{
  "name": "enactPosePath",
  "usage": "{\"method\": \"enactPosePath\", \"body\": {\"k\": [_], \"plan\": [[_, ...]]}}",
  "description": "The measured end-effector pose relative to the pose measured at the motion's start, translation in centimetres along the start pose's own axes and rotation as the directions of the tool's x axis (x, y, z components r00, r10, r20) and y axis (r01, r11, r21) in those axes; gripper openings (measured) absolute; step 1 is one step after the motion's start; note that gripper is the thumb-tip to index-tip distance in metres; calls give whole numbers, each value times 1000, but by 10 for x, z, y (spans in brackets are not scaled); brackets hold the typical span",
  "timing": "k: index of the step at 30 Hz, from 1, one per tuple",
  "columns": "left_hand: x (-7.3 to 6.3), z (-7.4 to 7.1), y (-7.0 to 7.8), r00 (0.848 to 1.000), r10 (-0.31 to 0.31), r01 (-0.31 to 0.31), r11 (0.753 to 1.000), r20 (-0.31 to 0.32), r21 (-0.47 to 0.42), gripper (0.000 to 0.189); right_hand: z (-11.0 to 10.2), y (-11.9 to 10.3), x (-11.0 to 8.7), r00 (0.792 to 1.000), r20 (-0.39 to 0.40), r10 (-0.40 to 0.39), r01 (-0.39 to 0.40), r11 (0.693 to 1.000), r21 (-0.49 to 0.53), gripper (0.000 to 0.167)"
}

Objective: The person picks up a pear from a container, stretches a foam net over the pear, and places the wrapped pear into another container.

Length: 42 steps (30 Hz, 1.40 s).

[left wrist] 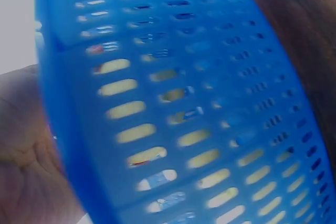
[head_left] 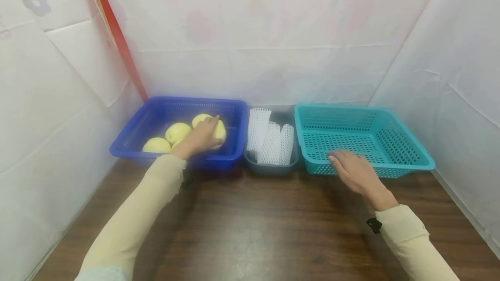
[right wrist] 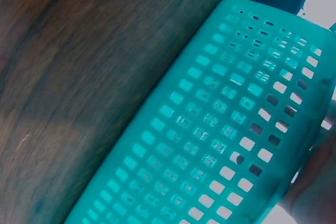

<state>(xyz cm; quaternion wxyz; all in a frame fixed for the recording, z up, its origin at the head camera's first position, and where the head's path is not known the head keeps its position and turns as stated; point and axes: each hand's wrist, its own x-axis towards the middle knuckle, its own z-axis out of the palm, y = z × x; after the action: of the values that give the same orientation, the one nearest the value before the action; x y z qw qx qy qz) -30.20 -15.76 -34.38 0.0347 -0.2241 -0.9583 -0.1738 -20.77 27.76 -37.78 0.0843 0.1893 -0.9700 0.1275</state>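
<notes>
In the head view my left hand reaches into the blue basket and grips a pale yellow, smooth fruit at the right of a small group. Other yellow fruits lie left of and beneath the hand. The blue basket wall covers most of the left wrist view, so the fingertips are hidden there. My right hand rests on the front rim of the teal basket, fingers reaching over it and holding nothing. In the right wrist view, the slotted teal wall hides most of that hand.
Between the baskets stands a grey container with several white foam net sleeves. A brown wooden tabletop lies in front. White sheeting encloses the back and sides, with a red strip at the back left.
</notes>
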Motion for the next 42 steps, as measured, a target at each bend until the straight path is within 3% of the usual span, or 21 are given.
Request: {"method": "enactPosePath", "body": {"k": [12,17,22,25,29,32,37,42], "plan": [[-9,-14,30,989,74,-89,990,-130,-113,81,-8,-22,17,981,-181,-67,75,996,39,44],[-12,-15,51,976,117,-145,979,-184,-145,80,-12,-37,28,972,-220,-78,91,995,48,45],[-14,-12,74,951,191,-233,960,-243,-156,80,-14,-55,39,963,-249,-106,137,984,112,46],[-16,-9,88,929,243,-298,938,-280,-175,80,-16,-69,44,972,-221,-79,133,962,238,49],[-18,-2,102,904,287,-361,910,-317,-204,80,-19,-91,49,985,-162,-54,115,911,396,53],[-18,5,109,898,293,-378,896,-328,-232,78,-20,-106,55,989,-134,-67,123,873,473,54],[-20,15,120,895,296,-391,880,-334,-270,76,-18,-123,63,989,-111,-95,140,837,529,59],[-21,20,128,872,336,-441,855,-356,-272,76,-14,-129,66,987,-116,-110,158,798,582,62]]}}
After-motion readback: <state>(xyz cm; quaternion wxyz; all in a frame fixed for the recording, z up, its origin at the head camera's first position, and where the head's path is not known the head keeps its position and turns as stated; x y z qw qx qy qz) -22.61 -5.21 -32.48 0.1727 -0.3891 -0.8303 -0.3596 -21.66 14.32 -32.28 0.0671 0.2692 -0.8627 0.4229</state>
